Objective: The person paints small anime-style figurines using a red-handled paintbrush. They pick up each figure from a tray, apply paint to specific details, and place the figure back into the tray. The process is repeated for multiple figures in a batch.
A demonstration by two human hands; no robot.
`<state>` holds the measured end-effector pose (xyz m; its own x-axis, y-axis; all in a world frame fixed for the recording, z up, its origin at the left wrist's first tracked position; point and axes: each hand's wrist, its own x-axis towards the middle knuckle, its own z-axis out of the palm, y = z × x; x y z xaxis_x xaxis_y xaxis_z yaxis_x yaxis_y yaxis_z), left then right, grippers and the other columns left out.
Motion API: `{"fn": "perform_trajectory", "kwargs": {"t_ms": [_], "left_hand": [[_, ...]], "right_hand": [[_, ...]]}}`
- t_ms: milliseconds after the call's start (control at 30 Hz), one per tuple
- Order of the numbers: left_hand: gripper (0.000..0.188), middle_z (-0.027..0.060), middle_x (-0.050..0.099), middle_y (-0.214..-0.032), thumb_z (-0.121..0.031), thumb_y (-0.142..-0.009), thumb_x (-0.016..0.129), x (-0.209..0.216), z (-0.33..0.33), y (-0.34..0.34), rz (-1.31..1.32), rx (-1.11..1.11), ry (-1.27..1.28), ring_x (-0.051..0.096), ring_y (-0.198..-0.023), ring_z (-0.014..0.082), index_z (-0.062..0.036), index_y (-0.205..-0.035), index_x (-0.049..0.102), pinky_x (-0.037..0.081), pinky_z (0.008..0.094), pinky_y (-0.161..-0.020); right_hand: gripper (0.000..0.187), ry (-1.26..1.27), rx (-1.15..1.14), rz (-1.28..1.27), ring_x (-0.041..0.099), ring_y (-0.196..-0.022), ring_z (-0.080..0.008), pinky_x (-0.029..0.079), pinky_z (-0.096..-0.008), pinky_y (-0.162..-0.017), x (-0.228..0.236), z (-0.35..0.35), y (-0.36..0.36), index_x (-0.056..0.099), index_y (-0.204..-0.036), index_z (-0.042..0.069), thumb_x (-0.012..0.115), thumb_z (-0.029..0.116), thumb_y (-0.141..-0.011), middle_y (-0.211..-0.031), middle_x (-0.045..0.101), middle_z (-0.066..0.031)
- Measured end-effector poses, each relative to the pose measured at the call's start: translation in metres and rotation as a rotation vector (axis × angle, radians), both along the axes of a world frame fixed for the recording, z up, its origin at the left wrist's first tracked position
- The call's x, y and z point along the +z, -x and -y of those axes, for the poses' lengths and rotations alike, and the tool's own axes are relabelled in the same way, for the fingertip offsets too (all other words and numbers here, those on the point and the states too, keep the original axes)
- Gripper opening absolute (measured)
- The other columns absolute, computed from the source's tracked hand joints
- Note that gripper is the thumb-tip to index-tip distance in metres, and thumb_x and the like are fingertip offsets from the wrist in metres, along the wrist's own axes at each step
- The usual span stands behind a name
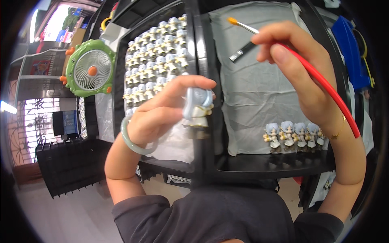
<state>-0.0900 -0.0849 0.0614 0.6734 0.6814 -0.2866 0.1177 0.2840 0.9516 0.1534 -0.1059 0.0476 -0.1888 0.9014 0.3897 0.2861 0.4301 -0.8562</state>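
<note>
Between the thumb and fingers of my left hand [156, 117] is a small figurine [197, 110] with pale blue hair and white and gold clothing, held up above the divider between two black trays. My right hand [302, 67] grips a paintbrush [338, 99] with a long red handle. Its orange-yellow bristles point to the upper left, apart from the figurine. Below the right hand, on grey sheeting [255, 97], lies a small black object [243, 52] with a white label, partly hidden by the fingers. Several matching figurines [288, 135] stand along the right tray's near edge.
Rows of similar figurines [150, 67] fill much of the left tray [193, 36]. A green fan [91, 67] with an orange centre stands left of it. Further down is a black crate [71, 166]. A blue object [350, 56] sits at the far right.
</note>
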Motion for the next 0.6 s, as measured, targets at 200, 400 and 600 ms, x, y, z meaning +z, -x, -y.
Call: {"fn": "perform_trajectory", "kwargs": {"t_ms": [200,400,600], "left_hand": [[0.078,0.0136,0.038,-0.11,-0.007,-0.05,0.07,-0.021,0.01,0.017,0.164,-0.131,-0.152,0.038,-0.102,0.0203,-0.0055,-0.117,0.031,0.03,0.0293,-0.087],[0.077,0.0189,0.041,-0.109,0.007,-0.058,0.064,-0.025,0.014,0.014,0.086,-0.152,-0.691,0.047,-0.097,0.0252,-0.0103,-0.119,0.02,0.039,0.0361,-0.082],[0.078,0.023,0.042,-0.112,0.009,-0.059,0.062,-0.032,0.011,0.014,0.153,-0.175,-0.811,0.05,-0.1,0.0302,-0.0114,-0.119,0.017,0.042,0.042,-0.083]], "right_hand": [[0.029,0.048,-0.007,0.009,0.048,-0.077,-0.011,0.036,-0.0236,-0.072,-0.004,0.001,0.002,0.052,-0.098,-0.001,0.041,0.022,-0.083,-0.078,0.053,-0.0061],[0.027,0.074,-0.032,-0.017,0.051,-0.076,-0.0106,0.038,-0.0219,-0.07,-0.007,0.002,0.007,0.054,-0.095,0.0,0.045,0.022,-0.083,-0.075,0.054,-0.0054],[0.029,0.133,-0.063,0.007,0.05,-0.076,-0.0105,0.037,-0.0215,-0.069,-0.008,0.004,0.009,0.054,-0.096,0.001,0.045,0.026,-0.084,-0.076,0.053,-0.0053]]}}
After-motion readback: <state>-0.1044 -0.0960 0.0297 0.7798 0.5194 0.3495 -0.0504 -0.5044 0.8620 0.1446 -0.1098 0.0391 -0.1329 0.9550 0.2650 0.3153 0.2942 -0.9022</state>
